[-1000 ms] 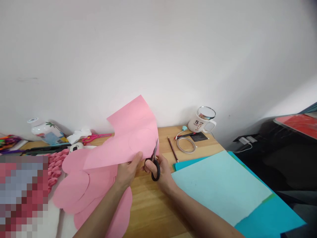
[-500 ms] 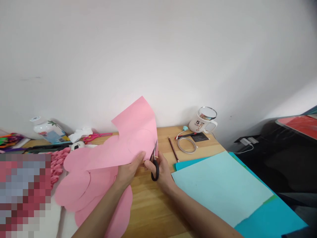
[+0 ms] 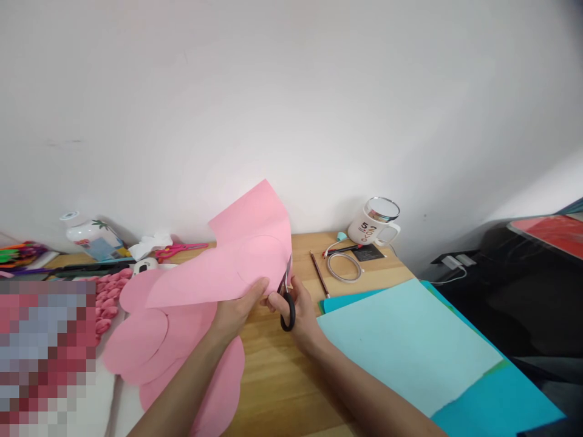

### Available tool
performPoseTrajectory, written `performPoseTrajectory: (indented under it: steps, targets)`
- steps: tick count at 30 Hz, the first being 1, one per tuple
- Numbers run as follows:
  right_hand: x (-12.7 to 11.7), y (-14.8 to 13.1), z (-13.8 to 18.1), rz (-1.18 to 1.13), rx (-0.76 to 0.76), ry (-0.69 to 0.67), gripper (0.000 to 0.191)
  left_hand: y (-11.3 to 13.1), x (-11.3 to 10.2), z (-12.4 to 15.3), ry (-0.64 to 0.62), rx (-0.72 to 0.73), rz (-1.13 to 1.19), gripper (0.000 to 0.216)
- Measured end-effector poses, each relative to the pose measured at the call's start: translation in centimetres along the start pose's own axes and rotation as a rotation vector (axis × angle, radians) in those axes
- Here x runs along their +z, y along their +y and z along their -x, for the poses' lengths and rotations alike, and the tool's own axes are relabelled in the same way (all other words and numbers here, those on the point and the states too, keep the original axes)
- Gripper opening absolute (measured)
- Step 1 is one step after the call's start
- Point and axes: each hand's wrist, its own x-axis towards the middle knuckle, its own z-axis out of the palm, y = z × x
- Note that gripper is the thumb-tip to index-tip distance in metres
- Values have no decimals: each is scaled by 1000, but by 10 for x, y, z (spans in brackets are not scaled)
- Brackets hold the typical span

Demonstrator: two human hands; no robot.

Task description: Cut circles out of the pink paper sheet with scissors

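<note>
So your left grip (image 3: 239, 309) is pinched on the pink sheet (image 3: 223, 270), which is up off the worktop (image 3: 277, 382), and your right grip (image 3: 300, 312) is wrapped round the scissors (image 3: 286, 285), blades at the sheet's right edge. Worktop's light wood grain, running back to a pale wall (image 3: 291, 91) beyond both grips. Past your right grip there's a pencil (image 3: 319, 274), a coiled cable (image 3: 345, 280) and a white mug (image 3: 364, 229); right of it, a light blue sheet (image 3: 401, 340). Pink cutouts (image 3: 136, 340) overlap left of your left grip.
</note>
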Motion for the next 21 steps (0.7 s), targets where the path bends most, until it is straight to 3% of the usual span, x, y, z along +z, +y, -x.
performPoseTrajectory:
  steps: [10, 15, 21]
  targets:
    - [1, -2, 0, -43, 25, -6, 41, -1, -4, -2, -3, -44, 44, 16]
    - [1, -2, 0, -18, 52, 2, 43, 1, -3, -3, -120, -75, 147, 18]
    - [-2, 2, 0, -6, 37, -5, 43, -1, -7, -4, -96, -140, 119, 20]
